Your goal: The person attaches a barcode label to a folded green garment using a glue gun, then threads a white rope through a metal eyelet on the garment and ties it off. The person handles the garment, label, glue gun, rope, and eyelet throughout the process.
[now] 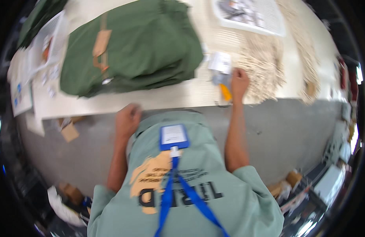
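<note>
- Pale worktable (123,103) runs across the upper half of the view, grey floor (285,130) below it, and the whole shot is a bit motion-blurred.
- Right hand (239,83) is up on the table near its front edge, knuckles toward the camera, fingers curled down over a small grey and orange tool (224,87). Looks like it's closed on the thing, but the blur means I can't tell how tight the hold is.
- That tool sits just beside a small stack of white tags (220,62), touching or nearly so.
- Right next to the hand, on its far side, lies a big fluffy heap of cream string loops (263,67) spreading toward the table's right end.
- Left hand (128,118) is at the table's front edge, well apart from the right one, loosely curled into a fist with nothing visible in it.
- Behind the left hand sits a pile of folded green garments (151,43) with a tan paper tag (100,42) on top.
- Printed sheets (249,14) lie at the far edge, more papers (44,43) at the left end.
- Closest to the camera: pale green shirt with a blue lanyard badge (173,137) hanging on the chest.
</note>
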Demonstrator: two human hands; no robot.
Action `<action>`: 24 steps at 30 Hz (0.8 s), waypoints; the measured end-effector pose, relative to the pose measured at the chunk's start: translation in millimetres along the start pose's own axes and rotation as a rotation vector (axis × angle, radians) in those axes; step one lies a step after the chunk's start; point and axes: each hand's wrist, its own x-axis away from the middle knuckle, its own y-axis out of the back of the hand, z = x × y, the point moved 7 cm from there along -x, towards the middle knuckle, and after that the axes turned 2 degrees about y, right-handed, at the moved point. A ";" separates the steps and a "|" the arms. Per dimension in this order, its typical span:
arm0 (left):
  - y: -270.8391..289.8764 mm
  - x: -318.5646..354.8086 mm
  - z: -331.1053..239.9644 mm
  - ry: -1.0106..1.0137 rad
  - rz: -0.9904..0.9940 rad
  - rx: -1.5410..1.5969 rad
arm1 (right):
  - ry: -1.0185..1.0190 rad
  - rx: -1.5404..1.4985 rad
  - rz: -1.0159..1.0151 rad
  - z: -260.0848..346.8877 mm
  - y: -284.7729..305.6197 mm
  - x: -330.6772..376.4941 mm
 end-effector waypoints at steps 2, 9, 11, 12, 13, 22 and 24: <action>10.9 0.7 11.2 0.090 -0.133 0.118 | 0.023 -0.091 -0.033 9.2 4.6 10.9; 105.0 -29.1 9.8 -0.084 -0.624 0.047 | -0.081 -0.083 0.010 30.7 7.0 38.7; 113.9 -48.9 10.9 -0.128 -0.537 -0.044 | -0.038 -0.065 0.042 39.6 5.0 37.9; 116.1 -58.9 11.3 -0.164 -0.492 -0.090 | -0.010 -0.062 0.050 45.1 4.0 34.6; 118.0 -67.0 13.3 -0.184 -0.461 -0.101 | -0.036 -0.081 0.052 46.8 2.9 33.5; 128.8 -121.0 34.0 -0.193 -0.043 -0.091 | -0.038 -0.109 -0.098 81.1 0.5 73.1; 128.0 -133.6 36.8 -0.162 0.041 -0.052 | -0.090 -0.089 -0.096 83.3 -5.0 90.7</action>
